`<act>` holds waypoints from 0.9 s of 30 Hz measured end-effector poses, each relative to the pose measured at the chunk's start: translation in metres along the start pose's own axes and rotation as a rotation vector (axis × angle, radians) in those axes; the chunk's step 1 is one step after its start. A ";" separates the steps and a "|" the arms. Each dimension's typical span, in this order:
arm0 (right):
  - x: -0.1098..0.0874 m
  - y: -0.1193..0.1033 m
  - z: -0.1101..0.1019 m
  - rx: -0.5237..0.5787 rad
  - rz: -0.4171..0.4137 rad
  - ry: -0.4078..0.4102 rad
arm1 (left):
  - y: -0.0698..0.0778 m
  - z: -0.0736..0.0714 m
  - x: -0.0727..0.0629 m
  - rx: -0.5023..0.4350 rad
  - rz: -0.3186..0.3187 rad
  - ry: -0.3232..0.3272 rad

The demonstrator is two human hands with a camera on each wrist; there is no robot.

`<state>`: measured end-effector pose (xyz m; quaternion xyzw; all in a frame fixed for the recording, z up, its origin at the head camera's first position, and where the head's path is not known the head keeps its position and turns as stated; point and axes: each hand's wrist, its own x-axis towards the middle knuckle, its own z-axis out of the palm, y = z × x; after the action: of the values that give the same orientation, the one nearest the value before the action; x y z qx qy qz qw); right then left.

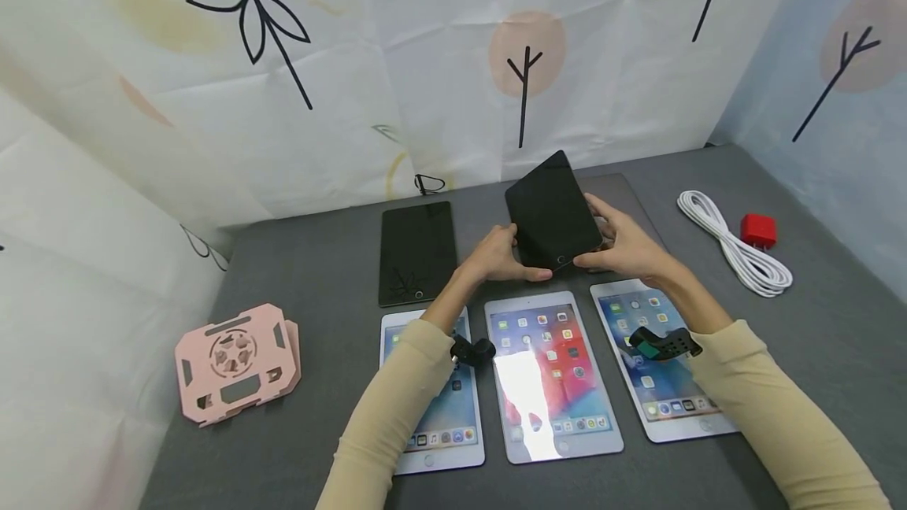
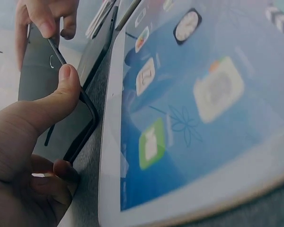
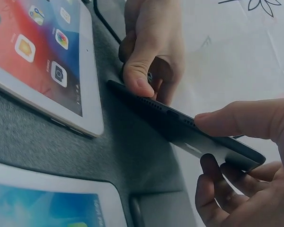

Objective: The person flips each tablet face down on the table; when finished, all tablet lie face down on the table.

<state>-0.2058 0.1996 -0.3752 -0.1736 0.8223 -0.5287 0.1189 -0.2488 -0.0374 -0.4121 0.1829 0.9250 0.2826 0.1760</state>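
Observation:
A black tablet (image 1: 554,211) is held tilted above the back of the table, its dark screen towards the head camera. My left hand (image 1: 501,256) grips its left lower corner, thumb (image 2: 64,87) on the edge and fingers around the side. At the right lower corner, my right hand (image 1: 627,242) holds it with the thumb (image 3: 236,118) along the port edge and fingers underneath. Another black tablet (image 1: 418,252) lies flat to the left. Closer to me lie three white tablets with lit screens: left (image 1: 442,423), middle (image 1: 553,376) and right (image 1: 652,360), the outer two partly covered by my arms.
A pink slotted stand (image 1: 237,364) sits at the left. On the right are a coiled white cable (image 1: 737,246) and a red plug adapter (image 1: 759,230). A flat dark grey panel (image 1: 616,189) lies under the raised tablet. White printed fabric (image 1: 425,61) hangs behind the table.

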 end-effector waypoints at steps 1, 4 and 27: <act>-0.001 -0.001 -0.001 0.000 -0.004 -0.003 | 0.001 0.001 0.000 -0.007 -0.003 -0.001; -0.002 -0.003 -0.004 0.010 -0.010 -0.010 | 0.005 0.003 0.002 -0.029 0.000 0.004; -0.009 -0.014 -0.015 -0.063 -0.043 0.002 | 0.021 0.022 0.006 -0.132 0.071 0.033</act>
<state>-0.2011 0.2098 -0.3563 -0.1941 0.8349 -0.5051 0.1011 -0.2395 -0.0085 -0.4179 0.1991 0.9000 0.3522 0.1623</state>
